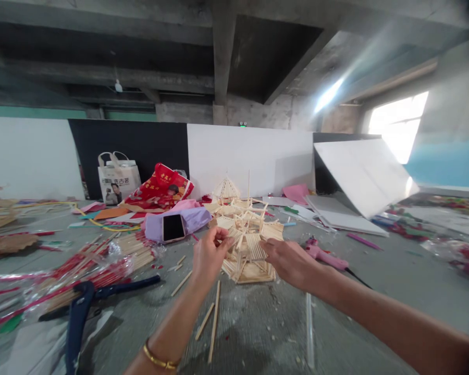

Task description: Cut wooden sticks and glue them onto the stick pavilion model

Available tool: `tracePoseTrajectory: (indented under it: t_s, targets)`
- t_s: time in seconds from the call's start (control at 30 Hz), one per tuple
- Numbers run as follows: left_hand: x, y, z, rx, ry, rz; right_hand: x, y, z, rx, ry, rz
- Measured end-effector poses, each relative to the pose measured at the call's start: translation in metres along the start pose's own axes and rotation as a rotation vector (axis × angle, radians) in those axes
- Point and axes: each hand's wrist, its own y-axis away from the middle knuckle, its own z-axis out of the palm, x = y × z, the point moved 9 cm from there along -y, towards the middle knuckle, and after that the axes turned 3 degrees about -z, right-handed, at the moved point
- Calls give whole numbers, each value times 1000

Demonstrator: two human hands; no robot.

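A model building made of thin wooden sticks (254,274) stands on the grey surface in front of me, with a pointed roof frame at its far end. At its near side is a small slatted panel of sticks (255,247), tilted towards me. My right hand (285,259) is closed on the panel's right edge, the fingertips partly hidden. On the other side, my left hand (211,251) is closed in a pinch beside the model. What lies between its fingertips is too small to make out.
Loose sticks (214,320) and a clear glue stick (310,330) lie close by. A pink glue gun (326,255) is at the right. Leftward are blue-handled pliers (80,323), bundled sticks (133,250), a phone (173,228) on purple cloth, and a red bag (160,190).
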Motion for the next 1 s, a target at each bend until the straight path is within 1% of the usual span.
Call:
tracePoseTrajectory:
  t_s: [0.3, 0.67, 0.87, 1.0]
  targets:
    - [-2, 0, 1, -9, 7, 5, 1, 1, 1, 33, 6, -3]
    - [-1, 1, 3, -28, 14, -9, 3, 1, 11, 74, -3, -4]
    - [-2, -2, 1, -6, 2, -3, 2, 5, 2, 87, -20, 5]
    - [-1, -1, -3, 1, 2, -22, -1, 17, -5, 112, -22, 22]
